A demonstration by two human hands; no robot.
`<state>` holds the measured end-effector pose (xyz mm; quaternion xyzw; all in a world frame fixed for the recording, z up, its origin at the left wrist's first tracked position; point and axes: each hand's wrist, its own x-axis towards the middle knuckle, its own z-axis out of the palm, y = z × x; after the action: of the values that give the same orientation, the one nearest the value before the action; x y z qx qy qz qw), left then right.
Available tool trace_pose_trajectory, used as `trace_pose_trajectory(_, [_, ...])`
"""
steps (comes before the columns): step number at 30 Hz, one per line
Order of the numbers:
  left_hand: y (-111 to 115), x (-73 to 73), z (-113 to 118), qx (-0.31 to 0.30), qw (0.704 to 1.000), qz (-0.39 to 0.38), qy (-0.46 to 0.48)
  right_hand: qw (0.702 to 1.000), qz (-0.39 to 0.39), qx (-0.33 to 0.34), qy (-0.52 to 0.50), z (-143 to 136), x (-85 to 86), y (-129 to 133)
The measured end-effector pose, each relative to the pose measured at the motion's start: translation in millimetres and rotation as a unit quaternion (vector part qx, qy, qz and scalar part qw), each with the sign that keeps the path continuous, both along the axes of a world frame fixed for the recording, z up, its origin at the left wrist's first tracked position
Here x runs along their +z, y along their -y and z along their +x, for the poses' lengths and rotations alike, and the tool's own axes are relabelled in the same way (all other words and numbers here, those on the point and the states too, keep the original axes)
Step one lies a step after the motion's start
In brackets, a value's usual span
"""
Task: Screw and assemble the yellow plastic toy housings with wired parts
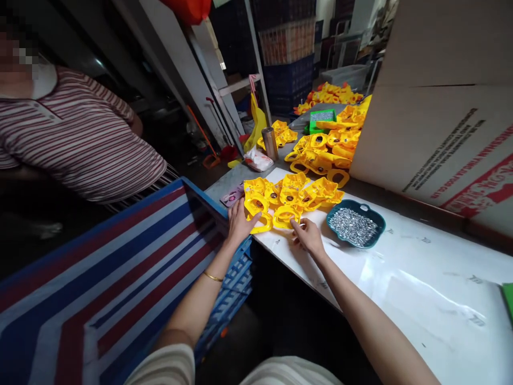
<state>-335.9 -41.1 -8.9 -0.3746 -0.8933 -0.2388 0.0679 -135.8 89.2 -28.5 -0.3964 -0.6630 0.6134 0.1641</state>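
Yellow moulded plastic parts (290, 198) with ring-shaped handles lie in a close group on the white tabletop. My left hand (239, 223) is at the group's left edge, its thumb over a handle and its fingers along the outer side, gripping that part. On the right, my right hand (308, 236) has curled fingers, with the tips holding the rim of another ring handle (285, 218). Its lower fingers are partly hidden under the palm. Beside it stands a dark teal bowl (380, 215) full of small shiny metal pieces (352, 224).
A striped sheet (132, 289) covers a blue crate at left. A large cardboard box (441, 117) stands along the table's right side. More yellow parts (320, 149), a green tray (312, 127) and a metal cylinder (270, 143) sit farther back. A person in a striped shirt (88, 133) is at left.
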Motion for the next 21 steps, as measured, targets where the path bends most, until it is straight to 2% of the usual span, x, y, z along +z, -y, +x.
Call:
trace_pose_trajectory(4, [-15.7, 7.3, -3.8, 0.025, 0.999, -0.021, -0.011, 0.999, 0.018, -0.019, -0.04, -1.4, -6.9, -2.3])
trace_pose_trajectory(8, [-32.4, 24.3, -1.3, -0.001, 0.992, -0.123, -0.028, 0.994, 0.025, -0.037, -0.101, 4.9, -2.7, -2.4])
trace_pose_trajectory(11, [-42.7, 31.5, 0.9, -0.031, 0.987, -0.155, -0.033, 0.988, 0.038, -0.043, -0.144, 8.8, 10.7, -7.0])
trace_pose_trajectory(15, [-53.8, 28.2, 3.0, -0.055, 0.984, -0.162, -0.047, 0.98, 0.04, -0.046, -0.191, 21.6, 38.4, -17.6])
trace_pose_trajectory(18, [-59.0, 22.9, 2.8, -0.068, 0.984, -0.149, -0.067, 0.978, 0.041, -0.047, -0.2, 60.2, 50.2, -14.8])
trace_pose_trajectory(21, [-60.4, 20.7, 3.1, -0.065, 0.987, -0.119, -0.081, 0.986, 0.021, -0.039, -0.158, 127.1, 42.4, 9.2])
